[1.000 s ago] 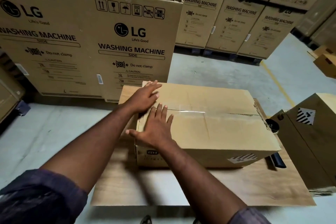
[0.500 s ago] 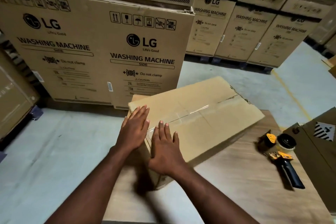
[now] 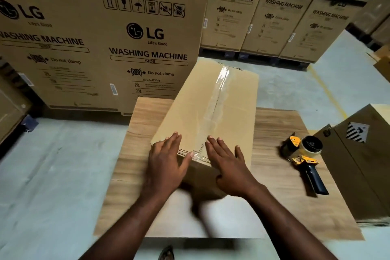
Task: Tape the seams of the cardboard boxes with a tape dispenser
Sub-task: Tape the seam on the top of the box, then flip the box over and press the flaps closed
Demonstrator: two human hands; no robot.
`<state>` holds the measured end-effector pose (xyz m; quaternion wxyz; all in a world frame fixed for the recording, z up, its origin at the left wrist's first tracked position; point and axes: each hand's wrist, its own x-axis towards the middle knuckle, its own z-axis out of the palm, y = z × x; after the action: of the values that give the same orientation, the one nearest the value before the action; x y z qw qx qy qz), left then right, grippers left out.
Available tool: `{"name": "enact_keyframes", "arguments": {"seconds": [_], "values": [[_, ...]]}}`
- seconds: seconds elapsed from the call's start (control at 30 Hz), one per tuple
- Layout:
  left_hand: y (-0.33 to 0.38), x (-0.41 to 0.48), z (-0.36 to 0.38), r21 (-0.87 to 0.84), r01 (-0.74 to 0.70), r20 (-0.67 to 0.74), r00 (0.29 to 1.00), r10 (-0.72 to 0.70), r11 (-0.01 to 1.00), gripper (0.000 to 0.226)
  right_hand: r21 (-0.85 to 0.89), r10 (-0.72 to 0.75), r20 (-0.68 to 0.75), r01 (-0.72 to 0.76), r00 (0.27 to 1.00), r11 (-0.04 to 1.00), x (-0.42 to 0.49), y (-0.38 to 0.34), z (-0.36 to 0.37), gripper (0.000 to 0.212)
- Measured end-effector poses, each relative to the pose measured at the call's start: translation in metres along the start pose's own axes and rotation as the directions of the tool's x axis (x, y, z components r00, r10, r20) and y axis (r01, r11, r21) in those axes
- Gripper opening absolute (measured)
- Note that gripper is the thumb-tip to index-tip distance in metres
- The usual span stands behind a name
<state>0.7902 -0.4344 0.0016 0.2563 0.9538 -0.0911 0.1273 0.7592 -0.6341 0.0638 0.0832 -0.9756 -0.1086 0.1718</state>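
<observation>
Stacked washing machine cartons point(image 3: 147, 38) wall the warehouse behind my wooden table point(image 3: 274, 133). The cardboard box point(image 3: 190, 112) lies on it, running away from me, with clear tape point(image 3: 219, 91) along its top seam. My left hand point(image 3: 164, 164) and right hand point(image 3: 230, 169) press flat, fingers straight, on its near end. The tape dispenser point(image 3: 304, 158) lies on the table to my right.

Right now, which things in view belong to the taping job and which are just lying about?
Job: brown cardboard box, clear tape along its seam, yellow-and-black tape dispenser, left hand and right hand resting on the box.
Lying about: stacked LG washing-machine cartons, dark brown box with striped label.
</observation>
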Motion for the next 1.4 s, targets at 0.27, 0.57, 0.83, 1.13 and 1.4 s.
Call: {"name": "enact_keyframes", "arguments": {"seconds": [0.27,0.57,0.83,1.13,1.4], "values": [[0.099,-0.054,0.039,0.005,-0.001,-0.048,0.999,0.002,1.0,0.06,0.016,-0.067,-0.094,0.068,0.993,0.998,-0.055,0.11,0.013,0.093],[0.167,-0.08,0.073,0.179,0.101,-0.103,0.991,-0.083,0.979,0.072,-0.057,-0.136,-0.406,0.124,0.904,0.991,-0.081,0.165,0.049,0.073],[0.181,-0.081,0.069,0.065,0.202,-0.083,0.977,-0.197,0.977,0.07,0.083,-0.083,-0.501,0.143,0.862,0.986,-0.089,0.17,0.064,0.064],[0.171,-0.088,0.065,0.134,0.074,-0.065,0.996,-0.066,0.988,0.08,0.127,-0.093,-0.562,0.196,0.822,0.972,-0.094,0.172,0.069,0.065],[0.18,-0.091,0.067,-0.098,0.057,-0.15,0.986,-0.071,0.994,0.047,0.501,0.189,-0.71,0.298,0.678,0.812,-0.13,0.182,0.086,0.043]]}}
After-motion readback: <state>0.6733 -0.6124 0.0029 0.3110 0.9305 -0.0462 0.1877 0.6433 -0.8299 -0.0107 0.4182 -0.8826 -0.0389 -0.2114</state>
